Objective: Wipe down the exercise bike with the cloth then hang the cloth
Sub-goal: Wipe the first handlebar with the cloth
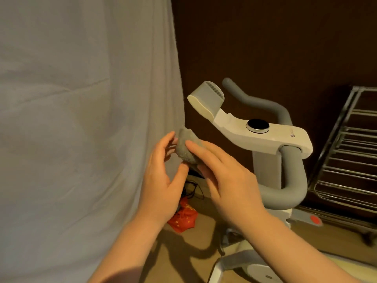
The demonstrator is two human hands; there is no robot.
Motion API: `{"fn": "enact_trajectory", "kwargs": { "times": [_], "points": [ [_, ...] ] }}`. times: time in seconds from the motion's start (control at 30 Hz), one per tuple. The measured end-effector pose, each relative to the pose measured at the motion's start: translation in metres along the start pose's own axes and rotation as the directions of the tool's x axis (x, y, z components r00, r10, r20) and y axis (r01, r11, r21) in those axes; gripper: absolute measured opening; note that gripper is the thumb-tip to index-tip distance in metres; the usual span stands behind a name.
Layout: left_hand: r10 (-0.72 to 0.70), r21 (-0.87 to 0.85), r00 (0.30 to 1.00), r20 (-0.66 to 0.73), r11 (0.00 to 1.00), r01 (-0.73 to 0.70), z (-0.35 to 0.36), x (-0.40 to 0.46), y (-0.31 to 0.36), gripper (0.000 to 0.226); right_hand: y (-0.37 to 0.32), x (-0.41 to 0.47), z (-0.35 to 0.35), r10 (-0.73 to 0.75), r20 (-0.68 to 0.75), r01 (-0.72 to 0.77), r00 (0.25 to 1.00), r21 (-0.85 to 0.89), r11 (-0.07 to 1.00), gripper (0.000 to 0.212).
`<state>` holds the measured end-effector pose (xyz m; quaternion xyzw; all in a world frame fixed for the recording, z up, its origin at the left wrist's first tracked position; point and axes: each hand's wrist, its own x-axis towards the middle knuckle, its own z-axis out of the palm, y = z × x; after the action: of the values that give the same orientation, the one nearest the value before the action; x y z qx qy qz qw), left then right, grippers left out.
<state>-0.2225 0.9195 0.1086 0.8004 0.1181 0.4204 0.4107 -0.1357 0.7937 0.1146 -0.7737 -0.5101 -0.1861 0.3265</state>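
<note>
Bike: the white exercise bike with grey padded handlebars (265, 137) stands at the right, rigid and heavy; it will not move under wiping.
Rack: a metal wire drying rack (344, 160) beside it could take the cloth.
Right hand: the right hand (228, 176) grasps the cloth from the side.
Left hand: the left hand (163, 170) pinches it with the fingertips.
Cloth: the small grey fluffy cloth (186, 148) is bunched between both hands, left of the bike; it looks soft and light, best held by an edge.

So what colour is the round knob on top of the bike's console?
The knob has a black top with a silver rim, seen clearly in the head view.
</note>
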Motion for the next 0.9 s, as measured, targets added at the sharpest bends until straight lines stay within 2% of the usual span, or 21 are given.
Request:
{"fn": "enact_trajectory", "kwargs": {
  "times": [0.1, 0.2, 0.3, 0.33, 0.4, 0.47, 0.53, 0.6, 0.7, 0.77, 0.8, 0.87, 0.9],
  "points": [
    [0.044, 0.088, 0.998, 0.033, 0.995, -0.047, -0.005, 0.002, -0.001, 0.042, 0.013, -0.010, -0.018, 0.125, 0.038, -0.123, 0.991, -0.048, 0.991, 0.043],
    [0.097, 0.173, 0.995, 0.018, 0.980, -0.099, 0.002, 0.002, 0.005, 0.038, 0.003, 0.013, -0.005, 0.246, -0.018, -0.247, 0.969, -0.040, 0.968, 0.041],
    [0.177, 0.246, 0.981, 0.077, 0.950, -0.191, 0.009, 0.003, 0.008, 0.032, -0.012, -0.004, 0.004, 0.194, -0.076, -0.194, 0.978, 0.012, 0.981, 0.045],
    [0.196, 0.265, 0.975, 0.101, 0.940, -0.216, 0.010, 0.003, 0.007, 0.029, -0.004, -0.016, -0.001, 0.181, -0.067, -0.182, 0.981, -0.014, 0.983, 0.044],
    [0.210, 0.306, 0.969, 0.128, 0.921, -0.240, 0.012, 0.004, 0.006, 0.026, 0.024, -0.037, -0.017, 0.201, -0.072, -0.211, 0.977, -0.176, 0.962, 0.040],
    [0.225, 0.347, 0.964, 0.139, 0.901, -0.260, 0.014, 0.004, 0.006, 0.026, 0.041, -0.044, -0.031, 0.296, -0.133, -0.321, 0.946, -0.255, 0.912, 0.036],
    [0.265, 0.394, 0.951, 0.159, 0.866, -0.307, 0.021, 0.003, 0.008, 0.024, 0.035, -0.040, -0.027, 0.396, -0.192, -0.431, 0.898, -0.208, 0.878, 0.033],
    [0.285, 0.436, 0.942, 0.180, 0.835, -0.336, 0.030, 0.000, 0.011, 0.022, 0.021, -0.040, -0.016, 0.388, -0.195, -0.423, 0.901, -0.186, 0.887, 0.034],
    [0.296, 0.448, 0.917, 0.269, 0.804, -0.391, 0.041, 0.000, 0.017, 0.023, 0.041, -0.053, -0.034, 0.313, -0.100, -0.328, 0.945, -0.250, 0.911, 0.036],
    [0.298, 0.446, 0.893, 0.338, 0.785, -0.430, 0.048, 0.000, 0.019, 0.023, 0.065, -0.068, -0.044, 0.290, -0.220, -0.346, 0.932, -0.289, 0.893, 0.036],
    [0.298, 0.440, 0.891, 0.343, 0.787, -0.433, 0.052, 0.000, 0.020, 0.024, 0.067, -0.075, -0.041, 0.313, -0.317, -0.385, 0.896, -0.200, 0.901, 0.035],
    [0.314, 0.397, 0.887, 0.338, 0.808, -0.436, 0.063, -0.005, 0.023, 0.024, 0.048, -0.083, -0.013, 0.430, -0.479, -0.423, 0.765, 0.128, 0.897, 0.035],
    [0.324, 0.366, 0.881, 0.344, 0.818, -0.444, 0.069, -0.009, 0.025, 0.025, 0.034, -0.085, 0.004, 0.482, -0.526, -0.421, 0.701, 0.240, 0.875, 0.036]
  ]
}}
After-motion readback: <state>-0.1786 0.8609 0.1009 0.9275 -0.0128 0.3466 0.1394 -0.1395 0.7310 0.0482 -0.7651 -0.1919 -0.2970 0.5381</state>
